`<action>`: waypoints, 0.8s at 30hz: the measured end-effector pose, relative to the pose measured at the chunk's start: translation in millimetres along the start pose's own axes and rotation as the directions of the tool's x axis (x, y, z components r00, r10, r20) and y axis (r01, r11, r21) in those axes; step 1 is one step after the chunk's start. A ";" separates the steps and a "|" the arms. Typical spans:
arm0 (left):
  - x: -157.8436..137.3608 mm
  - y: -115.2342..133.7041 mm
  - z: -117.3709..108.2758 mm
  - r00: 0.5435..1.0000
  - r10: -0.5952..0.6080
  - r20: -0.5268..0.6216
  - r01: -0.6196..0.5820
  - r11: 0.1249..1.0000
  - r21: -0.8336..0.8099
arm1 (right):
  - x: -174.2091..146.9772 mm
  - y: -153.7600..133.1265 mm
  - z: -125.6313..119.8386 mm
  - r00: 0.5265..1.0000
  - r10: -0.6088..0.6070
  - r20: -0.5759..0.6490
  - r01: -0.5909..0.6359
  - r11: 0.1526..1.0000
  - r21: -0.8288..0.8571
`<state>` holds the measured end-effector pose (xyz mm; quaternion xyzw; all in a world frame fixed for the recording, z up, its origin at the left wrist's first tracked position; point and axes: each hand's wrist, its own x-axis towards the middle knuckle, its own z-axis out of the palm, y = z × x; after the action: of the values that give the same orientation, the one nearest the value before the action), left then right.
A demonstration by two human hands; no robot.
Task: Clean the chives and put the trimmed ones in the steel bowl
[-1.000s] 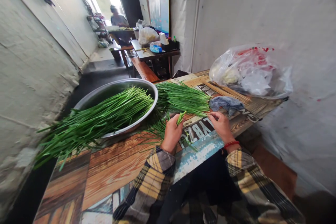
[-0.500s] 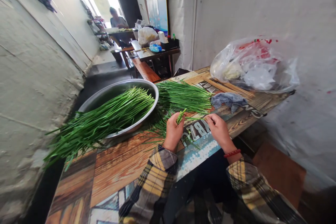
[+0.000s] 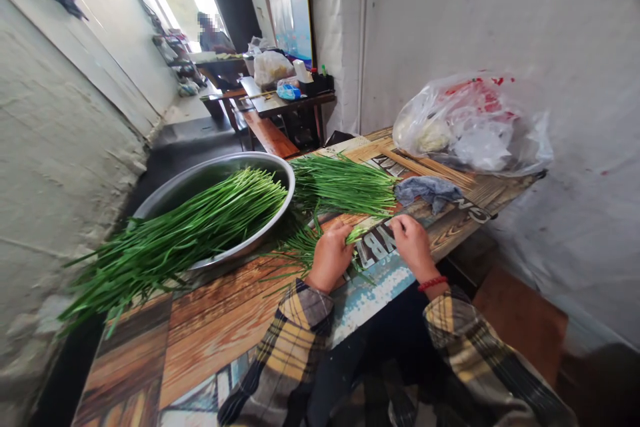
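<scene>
My left hand (image 3: 331, 256) is closed around a small bunch of garlic chives (image 3: 357, 234), whose pale stem ends point right. To the right of those ends, apart from them, my right hand (image 3: 412, 243) has thumb and fingers pinched together; whatever sits between them is too small to make out. Beyond both hands lies a larger pile of garlic chives (image 3: 350, 185) on the table. Loose thin leaves (image 3: 295, 252) are scattered under and left of my left hand. On the left, a steel basin (image 3: 167, 187) holds a thick heap of chives (image 3: 215, 217) hanging over its rim.
A grey-blue cloth (image 3: 429, 192) and several wooden sticks (image 3: 425, 167) lie past my right hand. Behind them sits a clear plastic bag (image 3: 475, 123) against the wall. The wooden-patterned table (image 3: 215, 333) runs left. A person (image 3: 214, 37) is far back, beyond another table (image 3: 273, 103).
The stem stretched between my hands no longer shows. My left hand has turned, bringing the bunch from upright to pointing right. The whole view has shifted slightly.
</scene>
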<state>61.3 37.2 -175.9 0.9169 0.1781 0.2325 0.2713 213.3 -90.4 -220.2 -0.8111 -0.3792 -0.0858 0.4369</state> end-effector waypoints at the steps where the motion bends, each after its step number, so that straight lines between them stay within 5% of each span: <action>1: 0.9 -1.4 0.2 0.999 -0.005 -0.035 0.004 1.000 -0.018 | 6.2 7.8 -4.0 1.000 -0.015 0.013 0.016 0.999 -0.031; 6: 5.0 -6.2 1.2 0.978 0.015 -0.210 -0.043 0.990 -0.131 | 27.8 30.8 -9.5 0.992 -0.126 0.028 0.129 0.981 -0.143; 12: 5.0 -10.7 2.6 0.975 -0.046 -0.220 -0.014 0.965 -0.261 | 27.5 38.2 -0.9 0.990 -0.123 0.063 0.135 0.960 -0.244; 18: 6.2 -13.7 5.0 0.947 -0.125 -0.295 0.047 0.965 -0.258 | 23.7 32.6 -6.1 0.998 -0.060 -0.002 0.060 0.997 0.048; 24: 5.7 -11.9 1.6 0.948 -0.080 -0.309 -0.003 0.966 -0.260 | 10.8 13.4 -3.9 0.999 0.028 0.042 -0.039 0.953 0.300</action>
<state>64.5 48.6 -182.1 0.8209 0.2058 0.3925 0.3601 230.9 -92.0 -221.4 -0.7431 -0.3820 -0.0048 0.5494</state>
